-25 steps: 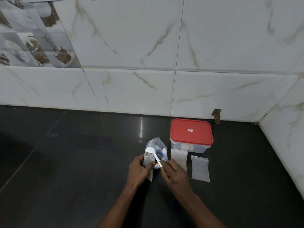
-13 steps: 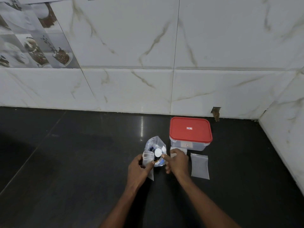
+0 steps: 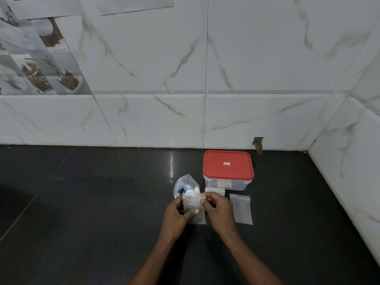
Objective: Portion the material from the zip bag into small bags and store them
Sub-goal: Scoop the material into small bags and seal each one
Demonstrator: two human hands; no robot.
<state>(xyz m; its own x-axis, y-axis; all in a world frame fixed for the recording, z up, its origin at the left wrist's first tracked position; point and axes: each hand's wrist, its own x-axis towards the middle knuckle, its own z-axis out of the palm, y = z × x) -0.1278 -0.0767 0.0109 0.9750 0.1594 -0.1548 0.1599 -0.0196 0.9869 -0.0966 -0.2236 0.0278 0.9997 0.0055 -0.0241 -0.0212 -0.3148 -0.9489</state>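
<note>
Head view: on a black counter (image 3: 92, 212) a red-lidded container (image 3: 227, 165) stands closed at the far right. A person's left hand (image 3: 176, 214) and right hand (image 3: 219, 208) are drawn together, the left gripping the side and the right pinching the upper corner of a small bag (image 3: 192, 202), its mouth running left to right. The zip bag (image 3: 185, 183) stands just beyond. A spare bag (image 3: 241, 208) lies flat beside the right hand. For storing, the container sits nearer the right hand.
</note>
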